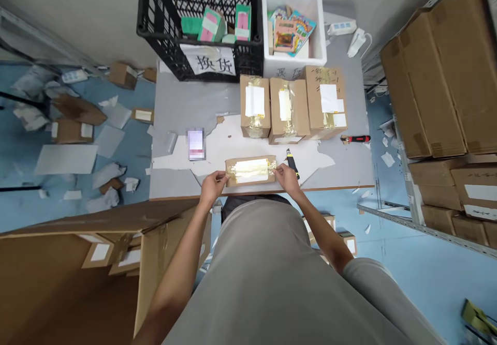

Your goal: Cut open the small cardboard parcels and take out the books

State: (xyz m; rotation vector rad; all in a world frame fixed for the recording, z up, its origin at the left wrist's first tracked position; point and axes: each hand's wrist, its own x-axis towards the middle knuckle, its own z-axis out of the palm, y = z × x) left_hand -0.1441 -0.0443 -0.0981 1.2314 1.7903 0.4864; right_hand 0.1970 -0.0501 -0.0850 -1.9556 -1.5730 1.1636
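A small flat cardboard box (251, 171) with a white label and clear tape lies near the front edge of the table. At its left end, the fingers of my left hand (213, 186) are pinched on the edge. My right hand (288, 178) grips the opposite end, thumb and fingers closed at the taped corner. Just beyond that hand lies a black and yellow utility knife (292, 164). A phone-like rectangle (196, 144), its screen pixelated, rests on the table to the left.
Three taped cartons (289, 108) stand behind the small box. Farther back are a black crate (248, 55) and a white foam box (323, 50). A red-handled cutter (359, 139) lies at right. A large open carton (137, 283) is at lower left; stacked cartons (438, 86) are at right.
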